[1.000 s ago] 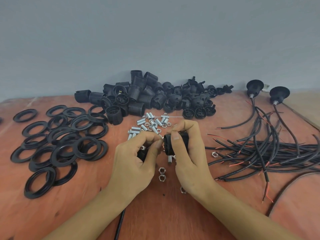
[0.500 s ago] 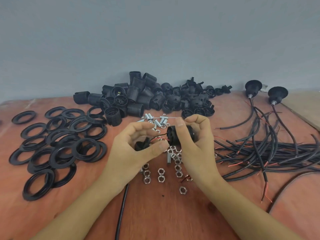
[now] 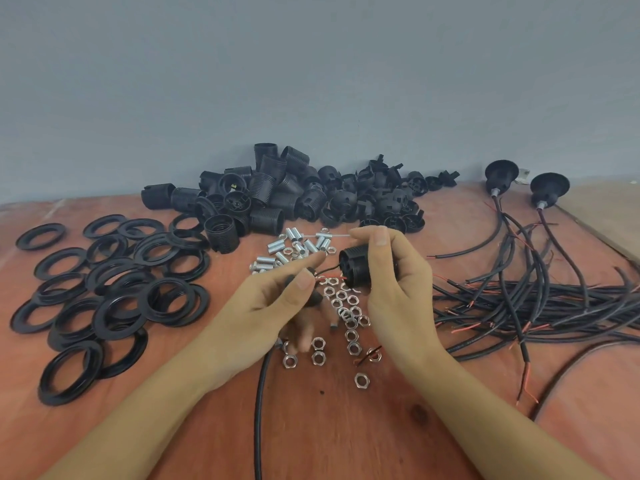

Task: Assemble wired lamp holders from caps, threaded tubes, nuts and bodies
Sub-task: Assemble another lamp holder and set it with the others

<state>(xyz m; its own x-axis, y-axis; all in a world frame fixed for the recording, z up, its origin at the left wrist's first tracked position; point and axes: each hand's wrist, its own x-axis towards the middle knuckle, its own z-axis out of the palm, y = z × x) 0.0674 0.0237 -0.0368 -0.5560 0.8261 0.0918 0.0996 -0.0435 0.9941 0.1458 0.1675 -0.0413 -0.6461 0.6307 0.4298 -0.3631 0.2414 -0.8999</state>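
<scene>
The right hand (image 3: 394,292) is held raised above the wooden table (image 3: 346,438). Its thumb and fingers are curled round a black lamp holder body (image 3: 356,268), which is gripped on its side with one end turned toward the left hand (image 3: 266,306). The left hand is held level and just beside it, and its thumb and forefinger are pinched on the end of a black cable (image 3: 257,403). The cable is led down under the palm and out of view at the bottom. A dark part in that grip is mostly hidden by the fingers and cannot be identified. Thin red and black wires (image 3: 330,270) are seen bridging the gap from the cable end to the body.

Beneath the hands, hexagonal metal nuts (image 3: 351,336) are scattered, and short bright threaded tubes (image 3: 298,245) lie just behind. Flat black rings (image 3: 114,292) are heaped at the left. Ribbed black plastic bodies and caps (image 3: 294,199) are piled against the grey wall (image 3: 311,64). Loose cables (image 3: 536,299) lie at the right, with two wired holders (image 3: 501,173) beyond them.
</scene>
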